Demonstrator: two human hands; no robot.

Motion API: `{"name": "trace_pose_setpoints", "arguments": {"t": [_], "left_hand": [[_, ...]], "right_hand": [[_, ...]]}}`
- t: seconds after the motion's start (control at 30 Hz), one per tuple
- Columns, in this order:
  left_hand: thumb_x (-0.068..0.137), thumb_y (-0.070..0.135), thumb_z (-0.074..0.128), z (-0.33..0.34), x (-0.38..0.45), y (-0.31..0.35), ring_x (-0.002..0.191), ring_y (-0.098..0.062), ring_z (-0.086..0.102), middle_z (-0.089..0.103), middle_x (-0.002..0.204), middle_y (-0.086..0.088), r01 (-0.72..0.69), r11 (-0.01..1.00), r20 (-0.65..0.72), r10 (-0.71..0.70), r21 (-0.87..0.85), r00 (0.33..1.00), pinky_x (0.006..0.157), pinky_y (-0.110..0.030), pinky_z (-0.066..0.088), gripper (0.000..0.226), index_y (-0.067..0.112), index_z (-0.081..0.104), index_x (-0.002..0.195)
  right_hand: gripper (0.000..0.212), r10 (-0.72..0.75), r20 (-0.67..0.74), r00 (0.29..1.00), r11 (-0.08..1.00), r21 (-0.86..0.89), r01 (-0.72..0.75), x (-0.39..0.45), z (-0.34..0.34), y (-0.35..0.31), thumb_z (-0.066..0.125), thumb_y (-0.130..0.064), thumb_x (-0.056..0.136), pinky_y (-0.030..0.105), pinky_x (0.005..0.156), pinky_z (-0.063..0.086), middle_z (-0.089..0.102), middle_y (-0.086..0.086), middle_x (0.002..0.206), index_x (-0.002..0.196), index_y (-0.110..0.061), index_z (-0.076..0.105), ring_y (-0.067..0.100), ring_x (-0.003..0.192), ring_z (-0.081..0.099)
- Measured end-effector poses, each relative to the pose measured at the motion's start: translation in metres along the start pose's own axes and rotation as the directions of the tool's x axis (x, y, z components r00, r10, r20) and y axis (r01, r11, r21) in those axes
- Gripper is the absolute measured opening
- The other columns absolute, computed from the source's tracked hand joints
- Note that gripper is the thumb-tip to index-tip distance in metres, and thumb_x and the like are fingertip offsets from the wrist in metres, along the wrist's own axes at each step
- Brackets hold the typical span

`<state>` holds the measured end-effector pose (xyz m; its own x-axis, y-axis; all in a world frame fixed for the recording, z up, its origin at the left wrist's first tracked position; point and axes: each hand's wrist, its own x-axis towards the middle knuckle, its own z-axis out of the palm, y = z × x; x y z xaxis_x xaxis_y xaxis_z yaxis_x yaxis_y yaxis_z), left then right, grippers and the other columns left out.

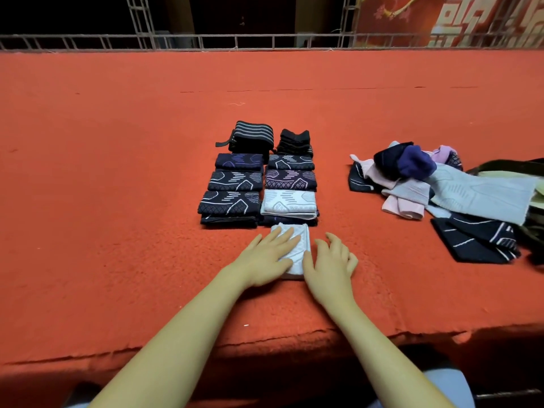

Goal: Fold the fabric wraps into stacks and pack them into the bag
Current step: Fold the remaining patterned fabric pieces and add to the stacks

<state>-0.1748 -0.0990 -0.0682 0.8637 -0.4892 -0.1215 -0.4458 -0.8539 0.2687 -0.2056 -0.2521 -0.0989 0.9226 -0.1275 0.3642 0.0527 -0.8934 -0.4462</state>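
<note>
A folded white wrap [297, 248] lies on the red felt just below two columns of folded wraps [259, 178]. My left hand [266, 257] lies flat on the white wrap with straight fingers, pressing it down. Beside the wrap's right edge, my right hand [331, 262] rests on the felt, fingers loosely bent, thumb against the fabric. The stacks are mostly dark navy with white line patterns, with one white wrap [290, 203] on top at the near right. A loose pile of unfolded wraps [435, 189], pink, grey, purple and navy, lies to the right.
A dark olive bag [527, 172] lies at the far right edge, partly under the loose pile. The table's front edge [265, 346] runs just below my forearms. A metal railing [265, 42] borders the far side of the red felt.
</note>
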Motion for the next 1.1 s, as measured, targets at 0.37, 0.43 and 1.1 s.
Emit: {"name": "trace_pose_setpoints", "arguments": {"t": [0.37,0.43,1.1], "left_hand": [[0.100,0.034,0.032,-0.001,-0.005,-0.001,0.145,-0.012,0.015,0.011,0.159,0.006,-0.068,0.996,-0.291,0.049,-0.056,0.955,0.111,-0.030,0.014,0.054,0.030,0.013,0.151],[0.094,0.042,0.025,-0.008,-0.008,-0.002,0.143,-0.018,0.021,0.015,0.158,-0.001,-0.091,0.995,-0.381,0.066,-0.046,0.922,0.111,-0.034,0.019,0.058,0.030,0.014,0.150],[0.092,0.037,0.044,0.001,-0.036,-0.041,0.096,-0.016,0.047,0.060,0.100,0.002,-0.169,0.968,-0.680,0.251,0.187,0.689,0.080,-0.031,0.028,0.016,0.025,0.050,0.101]], "right_hand": [[0.059,-0.094,0.019,0.995,0.994,0.057,0.093,0.004,0.005,0.000,0.023,-0.053,0.075,0.037,0.092,0.018,0.051,0.014,0.131,0.088,-0.007,0.059,0.031,0.123,0.045],[0.052,-0.160,-0.017,0.987,0.975,0.152,0.161,0.006,0.000,-0.004,0.024,-0.051,0.077,0.031,0.087,0.018,0.052,0.005,0.127,0.093,-0.013,0.056,0.023,0.120,0.047],[0.019,-0.518,-0.140,0.844,0.826,0.175,0.536,0.018,-0.022,-0.009,0.052,-0.046,0.085,0.028,0.073,0.016,0.060,-0.017,0.092,0.099,-0.033,0.053,0.003,0.086,0.050]]}}
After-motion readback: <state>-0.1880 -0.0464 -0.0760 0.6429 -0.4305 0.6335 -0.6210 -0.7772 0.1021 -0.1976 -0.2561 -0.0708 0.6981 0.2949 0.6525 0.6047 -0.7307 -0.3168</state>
